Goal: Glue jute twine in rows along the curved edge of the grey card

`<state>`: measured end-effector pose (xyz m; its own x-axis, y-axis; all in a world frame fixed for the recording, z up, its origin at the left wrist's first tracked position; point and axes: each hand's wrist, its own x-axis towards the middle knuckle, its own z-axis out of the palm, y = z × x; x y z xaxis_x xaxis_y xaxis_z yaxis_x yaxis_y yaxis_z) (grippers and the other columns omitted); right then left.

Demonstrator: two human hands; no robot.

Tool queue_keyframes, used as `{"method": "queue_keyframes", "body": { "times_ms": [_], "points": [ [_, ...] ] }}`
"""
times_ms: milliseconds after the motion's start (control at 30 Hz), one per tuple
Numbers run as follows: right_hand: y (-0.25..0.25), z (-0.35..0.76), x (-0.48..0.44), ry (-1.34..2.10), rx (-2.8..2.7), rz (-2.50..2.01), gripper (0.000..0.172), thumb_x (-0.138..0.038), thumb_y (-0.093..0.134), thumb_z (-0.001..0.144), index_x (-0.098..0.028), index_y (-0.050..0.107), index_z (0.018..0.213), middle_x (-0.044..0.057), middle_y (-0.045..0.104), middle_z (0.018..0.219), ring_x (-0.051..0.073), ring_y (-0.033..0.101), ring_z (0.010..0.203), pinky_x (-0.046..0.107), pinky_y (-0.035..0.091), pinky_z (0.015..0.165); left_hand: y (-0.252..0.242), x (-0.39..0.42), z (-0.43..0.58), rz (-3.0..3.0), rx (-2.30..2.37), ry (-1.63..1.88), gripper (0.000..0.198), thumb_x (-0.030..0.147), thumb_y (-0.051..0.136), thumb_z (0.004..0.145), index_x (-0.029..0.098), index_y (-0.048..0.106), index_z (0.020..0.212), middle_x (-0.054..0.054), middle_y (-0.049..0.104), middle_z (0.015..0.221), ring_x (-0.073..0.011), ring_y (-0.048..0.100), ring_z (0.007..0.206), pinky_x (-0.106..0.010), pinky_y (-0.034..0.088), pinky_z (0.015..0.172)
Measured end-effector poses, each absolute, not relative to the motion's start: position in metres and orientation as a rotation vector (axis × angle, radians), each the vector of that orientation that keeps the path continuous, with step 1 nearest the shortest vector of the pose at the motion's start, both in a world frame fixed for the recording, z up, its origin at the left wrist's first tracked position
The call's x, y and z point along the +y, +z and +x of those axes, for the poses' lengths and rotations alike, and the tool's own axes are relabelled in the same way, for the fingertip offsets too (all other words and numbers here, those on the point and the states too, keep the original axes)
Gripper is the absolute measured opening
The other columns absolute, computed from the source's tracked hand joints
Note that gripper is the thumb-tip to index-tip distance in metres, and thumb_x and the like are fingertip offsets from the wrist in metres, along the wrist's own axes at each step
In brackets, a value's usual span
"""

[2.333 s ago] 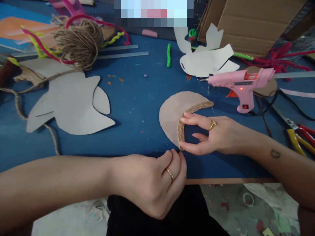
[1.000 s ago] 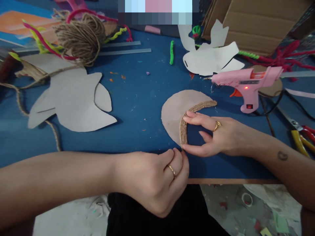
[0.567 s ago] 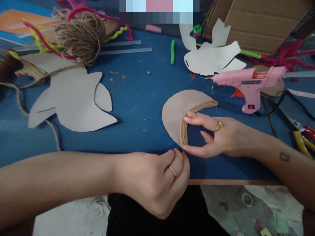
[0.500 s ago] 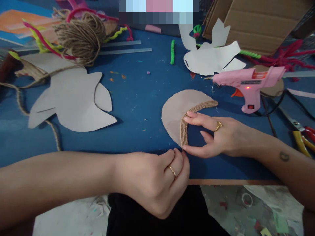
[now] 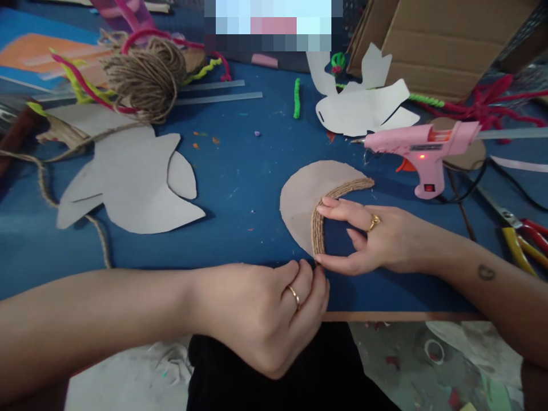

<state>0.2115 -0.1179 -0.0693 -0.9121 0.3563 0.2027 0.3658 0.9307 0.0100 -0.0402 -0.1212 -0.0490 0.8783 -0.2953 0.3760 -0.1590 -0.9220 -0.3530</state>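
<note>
A crescent-shaped piece of cardboard (image 5: pixel 299 197) lies flat near the table's front edge. Rows of jute twine (image 5: pixel 319 228) run along its inner curve. My right hand (image 5: pixel 377 237) rests on that curve, index finger on the twine rows and thumb at the lower tip, steadying the piece. Close beside the same tip, my left hand (image 5: pixel 274 314) is closed in a pinch on the twine; its fingertips are mostly hidden. A loose strand (image 5: pixel 100 237) from the twine ball (image 5: pixel 145 77) passes out of sight behind my left forearm.
A pink glue gun (image 5: pixel 423 151), its light lit, lies right of the crescent. White paper cut-outs (image 5: pixel 141 188) lie at left, and another white cut-out (image 5: pixel 359 108) at the back. Pliers or scissors (image 5: pixel 520 234) lie far right. A cardboard box (image 5: pixel 445 45) stands behind.
The view has shifted slightly. Both hands keep nearly the same place on the crescent, with the left hand's fingers turned a little at the lower tip.
</note>
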Motion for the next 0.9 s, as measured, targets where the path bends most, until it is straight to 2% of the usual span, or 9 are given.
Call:
{"method": "queue_keyframes", "body": {
  "times_ms": [133, 200, 267, 333, 400, 500, 667, 767, 900],
  "points": [
    [-0.067, 0.212, -0.118, -0.08, -2.894, -0.532, 0.067, 0.008, 0.051, 0.073, -0.036, 0.048, 0.125, 0.017, 0.034, 0.14, 0.033, 0.039, 0.131, 0.044, 0.05, 0.093, -0.044, -0.097, -0.053, -2.811, 0.375, -0.64, 0.023, 0.021, 0.05, 0.087, 0.016, 0.072, 0.09, -0.008, 0.071, 0.084, -0.0159, 0.065, 0.068, -0.026, 0.053, 0.056],
    [-0.066, 0.212, -0.119, -0.107, -2.887, -0.539, 0.067, 0.008, 0.051, 0.074, -0.037, 0.048, 0.124, 0.016, 0.038, 0.14, 0.031, 0.041, 0.13, 0.041, 0.051, 0.091, -0.047, -0.08, -0.056, -2.944, -0.068, -0.723, 0.017, 0.027, 0.052, 0.087, 0.023, 0.068, 0.083, -0.001, 0.066, 0.075, -0.0129, 0.059, 0.06, -0.025, 0.048, 0.052],
    [-0.065, 0.212, -0.12, -0.16, -2.873, -0.549, 0.065, 0.007, 0.05, 0.075, -0.035, 0.048, 0.124, 0.014, 0.044, 0.138, 0.029, 0.041, 0.13, 0.042, 0.051, 0.092, -0.051, -0.064, -0.053, -2.934, -0.798, -0.761, 0.017, 0.033, 0.053, 0.086, 0.021, 0.065, 0.087, -0.004, 0.064, 0.08, -0.016, 0.059, 0.066, -0.027, 0.047, 0.057],
    [-0.064, 0.211, -0.12, -0.192, -2.86, -0.549, 0.058, 0.004, 0.05, 0.077, -0.033, 0.049, 0.121, 0.013, 0.048, 0.137, 0.029, 0.042, 0.13, 0.044, 0.05, 0.094, -0.055, -0.052, -0.047, -2.943, -1.164, -0.687, 0.023, 0.036, 0.054, 0.086, 0.017, 0.063, 0.094, -0.008, 0.061, 0.093, -0.0201, 0.059, 0.08, -0.033, 0.049, 0.072],
    [-0.065, 0.21, -0.12, -0.175, -2.847, -0.56, 0.049, 0.001, 0.049, 0.08, -0.03, 0.051, 0.118, 0.013, 0.048, 0.138, 0.028, 0.043, 0.129, 0.045, 0.049, 0.094, -0.058, -0.044, -0.039, -2.993, -1.32, -0.579, 0.035, 0.045, 0.057, 0.083, 0.013, 0.061, 0.098, -0.011, 0.057, 0.099, -0.0251, 0.056, 0.093, -0.039, 0.047, 0.085],
    [-0.066, 0.21, -0.119, -0.119, -2.813, -0.559, 0.04, -0.002, 0.047, 0.083, -0.028, 0.053, 0.112, 0.014, 0.047, 0.139, 0.027, 0.045, 0.127, 0.044, 0.049, 0.093, -0.06, -0.041, -0.032, -3.036, -1.48, -0.463, 0.053, 0.058, 0.063, 0.074, 0.012, 0.059, 0.1, -0.012, 0.051, 0.102, -0.0298, 0.049, 0.101, -0.046, 0.042, 0.091],
    [-0.069, 0.212, -0.119, -0.072, -2.798, -0.591, 0.034, -0.005, 0.047, 0.086, -0.027, 0.052, 0.11, 0.015, 0.048, 0.139, 0.026, 0.044, 0.128, 0.042, 0.05, 0.092, -0.058, -0.045, -0.025, -3.046, -1.633, -0.36, 0.055, 0.055, 0.072, 0.066, 0.013, 0.059, 0.098, -0.012, 0.049, 0.106, -0.032, 0.043, 0.108, -0.049, 0.037, 0.097],
    [-0.07, 0.212, -0.119, -0.085, -2.791, -0.599, 0.033, -0.005, 0.044, 0.086, -0.026, 0.052, 0.11, 0.014, 0.049, 0.137, 0.025, 0.043, 0.129, 0.041, 0.051, 0.091, -0.054, -0.045, -0.023, -3.045, -1.683, -0.403, 0.05, 0.05, 0.074, 0.065, 0.012, 0.058, 0.092, -0.011, 0.051, 0.102, -0.0309, 0.046, 0.105, -0.047, 0.04, 0.093],
    [-0.07, 0.21, -0.118, -0.094, -2.761, -0.562, 0.03, -0.003, 0.044, 0.086, -0.023, 0.052, 0.108, 0.015, 0.052, 0.135, 0.025, 0.038, 0.133, 0.041, 0.049, 0.095, -0.046, -0.047, -0.029, -3.337, -1.64, -0.559, 0.028, 0.041, 0.066, 0.074, 0.015, 0.058, 0.082, -0.004, 0.058, 0.075, -0.0192, 0.058, 0.07, -0.028, 0.047, 0.062]
  ]
}}
